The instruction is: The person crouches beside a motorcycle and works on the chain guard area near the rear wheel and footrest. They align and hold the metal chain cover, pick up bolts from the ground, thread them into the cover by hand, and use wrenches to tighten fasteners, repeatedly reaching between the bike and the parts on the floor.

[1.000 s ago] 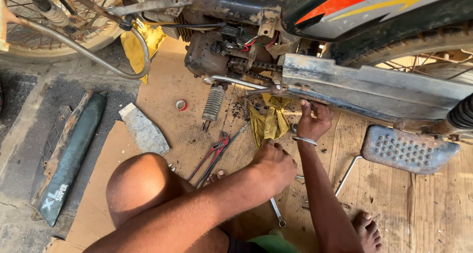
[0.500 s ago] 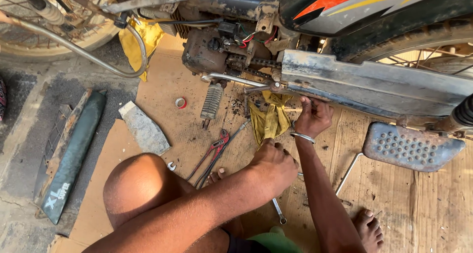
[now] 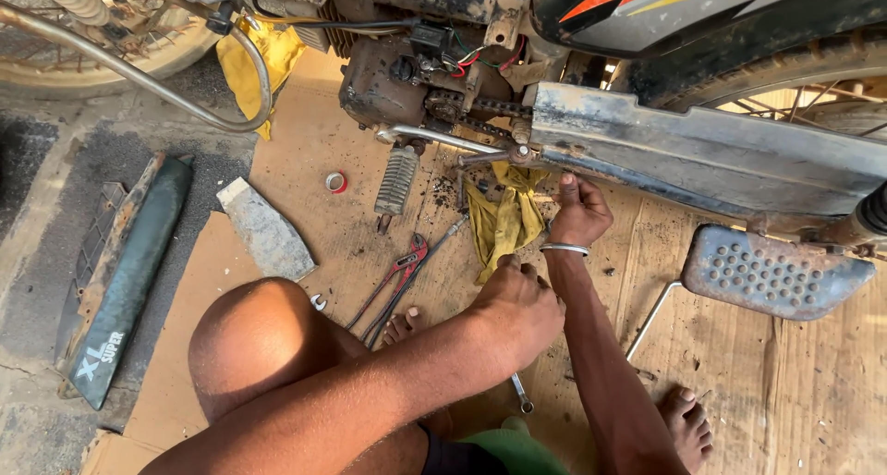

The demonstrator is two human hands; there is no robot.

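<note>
Down on the cardboard (image 3: 305, 175), brown and corrugated, a person squats beside a dirty motorbike. Left of it lies a long dark-green side cover (image 3: 125, 286) with pale lettering near its lower end, flat on the grey ground. Beside that, half on the cardboard, sits a grey wedge-shaped slab (image 3: 265, 227), rough and dusty. A small red-and-white roll (image 3: 335, 181) lies further up the cardboard, near a ribbed metal footpeg (image 3: 396, 179) that hangs under the rusty brown engine (image 3: 388, 78). Red and black wires show on the engine's right side, above a greasy chain (image 3: 471, 110).

The right hand (image 3: 579, 212), a metal bangle at its wrist, is raised to the lower edge of the long grey chain cover (image 3: 702, 156); its fingers are pinched together there, but what they grip is too small to tell. Just left of it a crumpled yellow rag (image 3: 506, 218) hangs from the frame down to the cardboard. The left hand (image 3: 516, 309) is curled into a loose fist just below the rag's end; whether it holds anything cannot be told. A thin wrench (image 3: 520, 394) lies on the floor under that wrist.

Red-handled pliers (image 3: 397, 272) lie near the knee. To the right a rusty perforated footplate (image 3: 771, 272) stands on a bent rod.
</note>
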